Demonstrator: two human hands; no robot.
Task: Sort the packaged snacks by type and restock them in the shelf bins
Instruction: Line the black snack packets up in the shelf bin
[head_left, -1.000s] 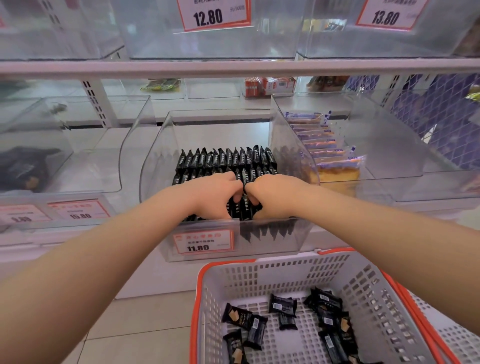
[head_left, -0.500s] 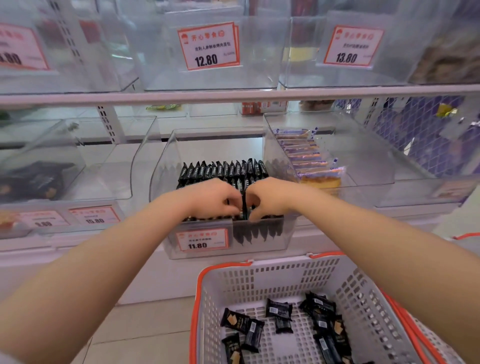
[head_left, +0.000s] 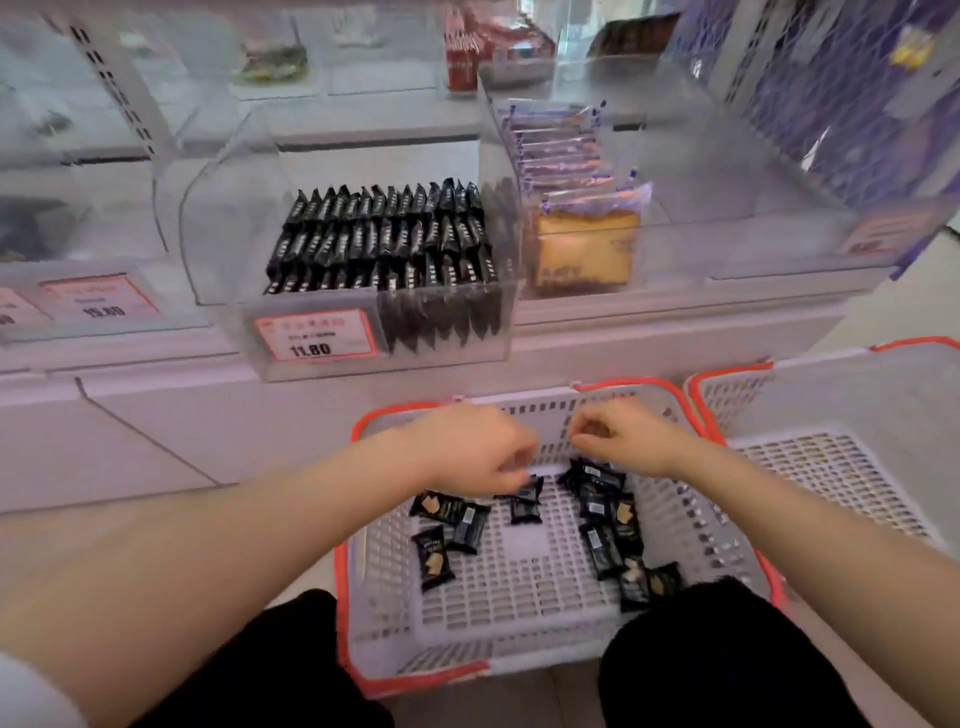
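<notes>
Both the left hand and right hand, fingers loosely curled (holding nothing I can see), hover over light, crinkly, slippery packets in the lower-centre basket, best pinched by their sealed ends.

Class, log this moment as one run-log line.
left hand: reaching into basket | right hand: over black snack packs | bin: rows stocked

Bright, even overhead light with a pinkish cast; shadows are soft. Motion blur smears the whole view, worst along the top shelves. Wide-angle bending curves the edges.
</notes>
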